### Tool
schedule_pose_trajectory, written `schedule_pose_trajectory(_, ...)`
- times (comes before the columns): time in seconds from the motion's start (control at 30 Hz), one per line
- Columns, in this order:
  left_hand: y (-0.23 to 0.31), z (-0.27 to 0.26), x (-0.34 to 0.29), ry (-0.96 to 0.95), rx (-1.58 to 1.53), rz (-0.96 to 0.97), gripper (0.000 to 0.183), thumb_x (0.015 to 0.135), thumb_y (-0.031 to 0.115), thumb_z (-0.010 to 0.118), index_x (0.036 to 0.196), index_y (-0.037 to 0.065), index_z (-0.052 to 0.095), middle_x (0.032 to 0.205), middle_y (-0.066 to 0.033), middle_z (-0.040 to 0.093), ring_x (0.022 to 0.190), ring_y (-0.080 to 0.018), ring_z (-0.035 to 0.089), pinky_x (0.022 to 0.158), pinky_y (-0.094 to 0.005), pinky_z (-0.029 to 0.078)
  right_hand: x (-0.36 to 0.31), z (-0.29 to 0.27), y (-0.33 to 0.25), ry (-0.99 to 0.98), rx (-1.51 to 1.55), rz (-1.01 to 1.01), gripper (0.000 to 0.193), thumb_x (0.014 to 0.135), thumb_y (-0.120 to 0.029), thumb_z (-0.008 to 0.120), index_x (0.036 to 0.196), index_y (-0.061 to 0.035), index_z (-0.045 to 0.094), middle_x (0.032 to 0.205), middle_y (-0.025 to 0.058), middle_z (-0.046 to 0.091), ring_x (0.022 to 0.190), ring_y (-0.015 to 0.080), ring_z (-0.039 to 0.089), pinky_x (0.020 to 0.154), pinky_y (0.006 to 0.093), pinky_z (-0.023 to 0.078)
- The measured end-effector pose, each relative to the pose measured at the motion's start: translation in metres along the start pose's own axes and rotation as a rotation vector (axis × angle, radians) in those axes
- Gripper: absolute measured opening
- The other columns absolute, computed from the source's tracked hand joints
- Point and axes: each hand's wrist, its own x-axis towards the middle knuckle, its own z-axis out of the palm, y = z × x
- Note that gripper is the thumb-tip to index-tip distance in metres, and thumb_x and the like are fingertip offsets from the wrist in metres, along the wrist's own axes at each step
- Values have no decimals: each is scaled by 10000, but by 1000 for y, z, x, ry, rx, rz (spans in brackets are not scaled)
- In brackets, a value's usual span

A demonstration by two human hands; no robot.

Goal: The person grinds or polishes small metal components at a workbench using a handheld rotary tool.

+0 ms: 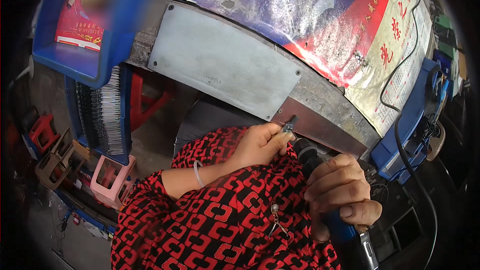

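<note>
My left hand (261, 144) is closed in a pinch at the edge of the worktable. Between its thumb and forefinger sits a small dark metal part (290, 123), with one end sticking up past the fingertips. My right hand (342, 190) is wrapped round the body of a blue and black power drill (310, 156). The drill's dark front end points toward the left fingertips, close to the small part. Whether the drill touches that part cannot be made out. Beneath the part lies a brown-red strip (320, 129) along the table edge.
A grey metal plate (225, 60) is screwed to the table's near edge. Printed sheets (320, 30) cover the tabletop, and a black cable (397, 120) hangs over its right side. Blue bins (75, 65) stand at left, one holding several thin metal rods (110, 115). A pink stool (112, 180) stands below.
</note>
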Motion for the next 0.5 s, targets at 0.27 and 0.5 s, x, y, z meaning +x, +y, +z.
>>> schedule_pose_trajectory(0.27, 0, -1, 0, 9, 21, 2, 223, 904, 195, 527, 799, 15, 607, 593, 34, 531, 518, -22, 429, 475, -191, 346, 2, -6, 0, -120, -116, -19, 495, 763, -362, 699, 1011, -91, 369, 711, 21, 567, 555, 144, 596, 475, 251, 471)
schedule_pose_trajectory(0.5, 11, -5, -1, -41, 32, -59, 229, 908, 194, 520, 858, -8, 614, 613, 23, 552, 495, -26, 438, 446, -185, 337, -7, -19, -3, -21, -9, 35, 617, 775, -333, 698, 1207, -72, 344, 716, 40, 521, 566, 190, 544, 568, 339, 465)
